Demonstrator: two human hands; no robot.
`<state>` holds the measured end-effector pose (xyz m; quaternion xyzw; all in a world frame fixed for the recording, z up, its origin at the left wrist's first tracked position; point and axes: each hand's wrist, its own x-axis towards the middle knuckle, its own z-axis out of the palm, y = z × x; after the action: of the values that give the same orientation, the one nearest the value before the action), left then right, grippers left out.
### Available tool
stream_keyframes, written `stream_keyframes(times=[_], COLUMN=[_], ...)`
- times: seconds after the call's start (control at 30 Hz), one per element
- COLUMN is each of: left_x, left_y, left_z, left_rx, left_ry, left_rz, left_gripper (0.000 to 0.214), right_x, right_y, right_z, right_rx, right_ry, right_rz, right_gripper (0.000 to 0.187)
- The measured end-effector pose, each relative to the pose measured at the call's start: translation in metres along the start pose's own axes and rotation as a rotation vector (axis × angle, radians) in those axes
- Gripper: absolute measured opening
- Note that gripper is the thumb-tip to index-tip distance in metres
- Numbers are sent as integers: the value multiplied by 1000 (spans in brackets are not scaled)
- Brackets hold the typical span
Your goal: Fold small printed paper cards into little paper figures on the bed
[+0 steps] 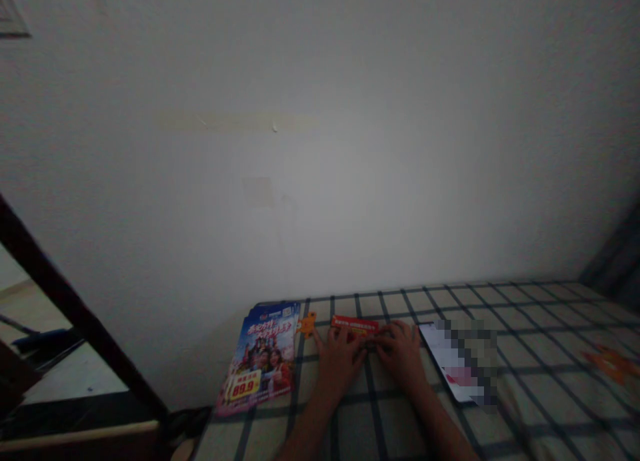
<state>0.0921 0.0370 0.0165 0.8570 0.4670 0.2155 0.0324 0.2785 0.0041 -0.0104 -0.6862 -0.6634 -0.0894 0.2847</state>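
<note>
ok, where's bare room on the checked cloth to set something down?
Best: checked cloth between the tablet-like device and the far-right orange print. Also the strip between wall and device; plus the gap between the forearms, narrowing toward the hands. Crowded: the row of leaflet stack, left fingers, red card, right fingers, device.

On cloth: flyer stack left, device right; paper slip between, partly under left hand and right hand. Wall behind.
</note>
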Motion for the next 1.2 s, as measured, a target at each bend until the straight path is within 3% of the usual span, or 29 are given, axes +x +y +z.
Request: stream_keyframes(times=[0.47, 0.77, 0.97, 1.2], left_x=[-1, -1, -2, 0], left_y=[1, -3, -5, -11], left_z=[-2, 8, 5, 3], left_rx=[-23, -34, -69, -157], left_ry=[-28, -17, -49, -79], left_rz=[-8, -17, 27, 20], left_gripper=[36, 36, 39, 28], right_x=[0, -1, 0, 5], right_y=[-11, -8, -11, -14], right_z=[-12, -10, -12, -10], right_rx=[-86, -95, -153, -200], right_ry=[118, 123, 106, 71], right_rz=[106, 122, 120, 163], right_gripper=[15, 17, 13, 17])
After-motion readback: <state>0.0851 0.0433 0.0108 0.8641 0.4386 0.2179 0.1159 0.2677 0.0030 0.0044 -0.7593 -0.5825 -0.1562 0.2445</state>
